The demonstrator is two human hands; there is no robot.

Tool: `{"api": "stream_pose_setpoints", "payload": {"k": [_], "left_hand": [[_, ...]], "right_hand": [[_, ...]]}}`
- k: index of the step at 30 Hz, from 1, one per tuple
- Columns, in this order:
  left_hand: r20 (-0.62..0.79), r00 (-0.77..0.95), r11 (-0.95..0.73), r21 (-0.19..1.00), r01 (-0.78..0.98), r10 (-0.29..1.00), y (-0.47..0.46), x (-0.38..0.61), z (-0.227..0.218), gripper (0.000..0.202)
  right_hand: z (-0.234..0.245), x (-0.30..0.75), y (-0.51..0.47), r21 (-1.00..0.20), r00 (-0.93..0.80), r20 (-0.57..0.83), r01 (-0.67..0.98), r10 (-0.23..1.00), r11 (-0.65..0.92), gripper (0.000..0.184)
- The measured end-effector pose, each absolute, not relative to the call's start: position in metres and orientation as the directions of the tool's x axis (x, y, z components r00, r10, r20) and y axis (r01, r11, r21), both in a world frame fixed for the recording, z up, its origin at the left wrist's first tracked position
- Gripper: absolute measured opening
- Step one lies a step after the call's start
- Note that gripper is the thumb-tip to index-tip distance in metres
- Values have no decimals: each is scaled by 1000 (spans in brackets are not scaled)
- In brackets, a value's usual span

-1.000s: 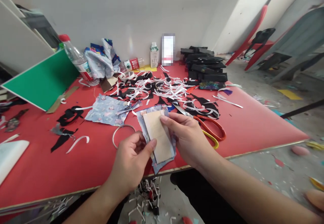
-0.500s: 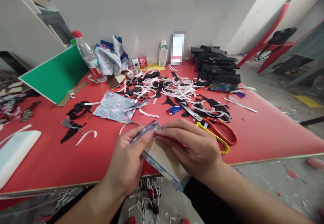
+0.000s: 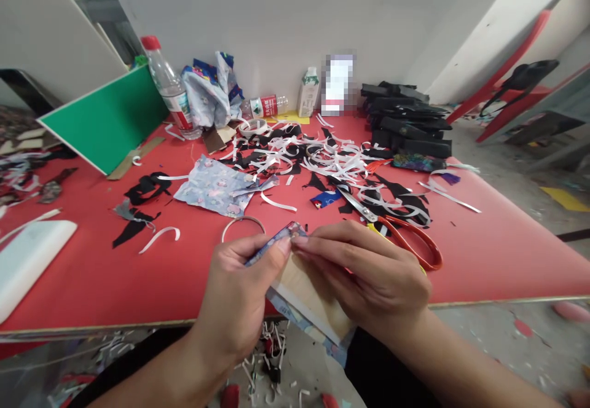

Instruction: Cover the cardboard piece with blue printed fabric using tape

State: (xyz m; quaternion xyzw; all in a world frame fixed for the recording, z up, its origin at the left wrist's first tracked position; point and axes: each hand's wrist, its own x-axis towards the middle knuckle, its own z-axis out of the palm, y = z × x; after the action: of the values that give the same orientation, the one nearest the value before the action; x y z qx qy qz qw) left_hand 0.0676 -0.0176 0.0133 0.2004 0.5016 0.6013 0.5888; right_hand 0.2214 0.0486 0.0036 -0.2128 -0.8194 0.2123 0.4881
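Note:
My left hand (image 3: 239, 291) and my right hand (image 3: 369, 273) both pinch a tan cardboard piece (image 3: 308, 300) wrapped in patterned blue fabric (image 3: 276, 245), held over the near edge of the red table (image 3: 92, 273). The fingertips of both hands meet at the fabric's folded top edge. The card is tilted, its lower end pointing toward me. Red and yellow scissors (image 3: 405, 242) lie just behind my right hand. A thin ring (image 3: 243, 222) lies on the table behind my left hand.
A loose patterned fabric piece (image 3: 216, 187), black scraps and white paper strips (image 3: 318, 156) cover the table's middle. At the back stand a water bottle (image 3: 170, 88), a green board (image 3: 106, 119), a carton (image 3: 308, 91) and a black stack (image 3: 405, 125). A white object (image 3: 27, 260) lies left.
The flat card with fabric was lifted from the table and tilted on edge; both hands now pinch the fabric folded over its top. The view shifted slightly.

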Motion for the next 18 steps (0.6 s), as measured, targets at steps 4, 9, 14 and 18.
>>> {"api": "stream_pose_setpoints", "payload": {"k": [4, 9, 14, 18], "left_hand": [[-355, -227, 195, 831, -520, 907, -18, 69, 13, 27], [-303, -268, 146, 865, -479, 914, -19, 69, 8, 29], [-294, -240, 134, 845, -519, 925, -19, 70, 7, 26], [-294, -230, 131, 833, -537, 928, -19, 72, 8, 24]], "right_hand": [[2, 219, 49, -568, -426, 708, 132, 564, 812, 23], [1, 216, 48, -652, -418, 648, 128, 637, 747, 16], [-2, 218, 49, -610, -402, 691, 123, 601, 783, 25], [-3, 220, 48, -594, -393, 707, 121, 588, 795, 26]]}}
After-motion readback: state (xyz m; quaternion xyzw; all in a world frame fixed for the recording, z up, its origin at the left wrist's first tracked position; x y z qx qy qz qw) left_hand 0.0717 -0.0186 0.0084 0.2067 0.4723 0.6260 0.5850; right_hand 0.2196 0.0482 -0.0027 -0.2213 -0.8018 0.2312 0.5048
